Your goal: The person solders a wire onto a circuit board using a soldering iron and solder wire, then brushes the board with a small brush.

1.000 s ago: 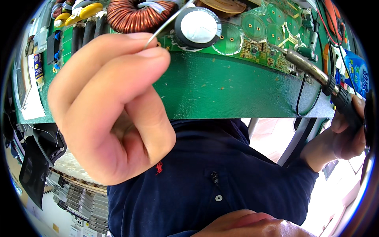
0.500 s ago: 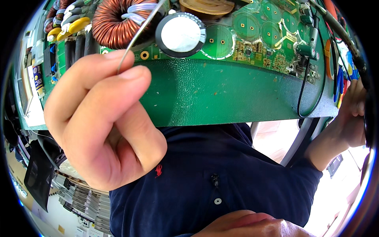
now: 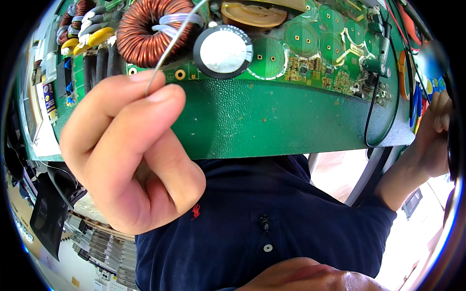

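A thin, silvery, slightly curved wire [image 3: 171, 47] is held by the left hand [image 3: 131, 150], its near end pinched narrowly between thumb and forefinger while the other fingers are curled in toward the palm. The wire is slanted far and to the right, over the near edge of a green circuit board [image 3: 303, 46] and in front of a ring-shaped coil of reddish copper wire [image 3: 141, 34], and is cut off by the far edge of the view; whether the coil is touched by it cannot be told. Just right of the coil, a black round component with a silvery-white top [image 3: 223, 51] is seen, and beyond it a flat brown winding [image 3: 255, 17]. Yellow rounded components [image 3: 99, 36] are grouped on the far left. The board is carried by a green textured surface [image 3: 272, 116], on whose right part a thin black cable [image 3: 370, 116] is looped. At the right rim the right hand [image 3: 434, 131] is partly hidden by darkness; its fingers are seen bent, but whether anything is held cannot be told. On the near side, a dark navy shirt [image 3: 291, 208] is worn by the person.
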`<state>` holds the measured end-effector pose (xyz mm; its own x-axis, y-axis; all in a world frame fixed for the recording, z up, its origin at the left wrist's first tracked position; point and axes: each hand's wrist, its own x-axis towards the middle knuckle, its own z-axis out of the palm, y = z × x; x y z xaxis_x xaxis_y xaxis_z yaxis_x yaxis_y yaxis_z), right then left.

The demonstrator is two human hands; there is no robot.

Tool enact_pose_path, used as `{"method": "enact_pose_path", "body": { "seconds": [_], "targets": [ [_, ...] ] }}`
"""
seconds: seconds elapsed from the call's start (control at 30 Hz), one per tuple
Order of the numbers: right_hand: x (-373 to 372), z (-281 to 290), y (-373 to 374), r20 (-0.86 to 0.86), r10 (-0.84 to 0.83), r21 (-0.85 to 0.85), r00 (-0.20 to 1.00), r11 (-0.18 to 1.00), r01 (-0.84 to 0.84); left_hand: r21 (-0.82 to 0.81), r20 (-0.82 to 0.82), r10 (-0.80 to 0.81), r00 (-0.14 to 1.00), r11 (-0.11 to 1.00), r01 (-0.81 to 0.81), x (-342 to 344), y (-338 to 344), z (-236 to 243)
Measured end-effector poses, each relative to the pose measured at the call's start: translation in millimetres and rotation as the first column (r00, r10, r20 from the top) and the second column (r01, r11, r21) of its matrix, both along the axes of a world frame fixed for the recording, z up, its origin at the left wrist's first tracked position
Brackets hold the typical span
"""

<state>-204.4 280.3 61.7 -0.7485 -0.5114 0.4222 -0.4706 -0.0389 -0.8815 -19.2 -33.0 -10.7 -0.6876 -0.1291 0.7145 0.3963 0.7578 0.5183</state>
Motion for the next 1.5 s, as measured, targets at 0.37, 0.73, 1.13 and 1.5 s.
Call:
{"method": "enact_pose_path", "body": {
  "seconds": [0.37, 0.73, 1.13, 1.5],
  "targets": [
    [-6.7, 26.3, -49.0, -0.205, -0.444, 0.157, 0.872, 0.865, 0.477, 0.171, 0.085, 0.098, 0.992, 0.979, -0.111, 4.7, 8.3, 14.9],
    [-20.7, 9.9, -71.5, -0.293, -0.422, 0.164, 0.858, 0.862, 0.480, 0.183, 0.045, 0.076, 0.996, 0.980, -0.083, 3.3, 6.2, 11.1],
    [-25.7, -7.0, -77.5, -0.379, -0.332, 0.297, 0.864, 0.840, 0.453, 0.170, 0.084, 0.090, 0.992, 0.980, -0.103, 6.6, 7.0, 12.9],
    [-29.1, -9.3, -83.6, -0.386, -0.336, 0.310, 0.859, 0.830, 0.464, 0.136, 0.085, 0.029, 0.996, 0.990, -0.040, 6.5, 3.2, 12.1]
  ]
}}
